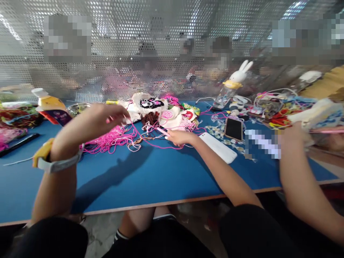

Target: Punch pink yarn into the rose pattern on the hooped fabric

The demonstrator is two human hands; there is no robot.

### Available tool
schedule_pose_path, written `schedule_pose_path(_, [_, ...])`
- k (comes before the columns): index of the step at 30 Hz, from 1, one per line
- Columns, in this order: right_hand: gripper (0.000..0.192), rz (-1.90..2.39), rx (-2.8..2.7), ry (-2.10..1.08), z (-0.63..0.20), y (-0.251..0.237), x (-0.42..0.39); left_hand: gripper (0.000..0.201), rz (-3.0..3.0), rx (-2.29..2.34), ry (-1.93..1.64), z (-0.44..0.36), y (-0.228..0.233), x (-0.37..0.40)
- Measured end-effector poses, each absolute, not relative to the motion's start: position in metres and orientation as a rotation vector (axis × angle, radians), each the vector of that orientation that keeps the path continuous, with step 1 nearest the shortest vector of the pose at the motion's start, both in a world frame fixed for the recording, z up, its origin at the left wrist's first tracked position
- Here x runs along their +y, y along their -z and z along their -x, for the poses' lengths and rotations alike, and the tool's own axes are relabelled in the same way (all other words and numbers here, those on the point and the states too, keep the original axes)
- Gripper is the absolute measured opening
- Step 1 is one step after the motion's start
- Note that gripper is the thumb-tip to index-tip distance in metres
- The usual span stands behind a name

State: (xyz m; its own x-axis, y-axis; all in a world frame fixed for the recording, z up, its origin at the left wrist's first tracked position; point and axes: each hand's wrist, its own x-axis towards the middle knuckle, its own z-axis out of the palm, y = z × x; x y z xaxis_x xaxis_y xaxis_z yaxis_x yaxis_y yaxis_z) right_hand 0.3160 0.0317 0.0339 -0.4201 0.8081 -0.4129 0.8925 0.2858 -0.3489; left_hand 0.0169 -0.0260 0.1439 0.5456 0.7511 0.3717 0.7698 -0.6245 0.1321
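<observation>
My left hand (110, 116), a watch on its wrist, is raised over the left part of the table. Its fingers are bent together and slightly blurred, with a strand of pink yarn (135, 129) running down from the fingertips. Lower, near the table's middle, my right hand (180, 138) is closed around a slim pink pen-shaped tool (162, 132), which looks like a punch needle. Its tip points left toward a loose pile of pink yarn (113, 139). Just behind the tool lie a dark brown yarn bundle (150, 119) and white cloth pieces with stitched patterns (168, 114).
A white phone (219, 147) and a dark-screened phone (233, 129) lie right of my right hand. Behind them stands a bottle with a rabbit figure (238, 77). A co-worker's hand (294, 139) is at the right. A yellow bottle (51, 105) leans at the left; perforated metal (120, 46) closes the back.
</observation>
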Motion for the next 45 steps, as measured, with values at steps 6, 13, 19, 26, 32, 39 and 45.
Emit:
schedule_pose_path(6, [0.058, -1.68, 2.886, 0.556, -0.306, -0.012, -0.026, 0.026, 3.005, -1.043, 0.536, -0.024, -0.055, -0.061])
schedule_pose_path(13, [0.041, -0.916, 2.965, 1.657, -0.249, -0.011, -0.066, 0.024, 3.099, -1.086, 0.76, -0.042, -0.018, -0.096])
schedule_pose_path(19, [0.022, -1.004, 2.764, 1.785, -0.246, 0.004, -0.062, 0.021, 3.072, -1.088, 0.854, -0.033, -0.01, -0.1])
schedule_pose_path(26, [0.047, -1.33, 2.528, 2.212, -0.265, 0.005, -0.047, 0.022, 2.856, -1.16, 0.793, -0.019, -0.006, -0.079])
schedule_pose_path(32, [0.045, -1.339, 2.453, 2.297, -0.27, 0.01, -0.043, 0.024, 2.933, -1.322, 0.873, -0.019, -0.013, -0.059])
schedule_pose_path(39, [0.042, -1.303, 2.39, 2.39, -0.272, 0.016, -0.044, 0.047, 3.162, -1.107, 0.913, -0.047, -0.001, -0.052])
schedule_pose_path(45, [0.05, -1.259, 2.394, 2.302, -0.276, 0.016, -0.043, 0.022, 3.053, -0.93, 1.063, -0.064, 0.011, -0.044])
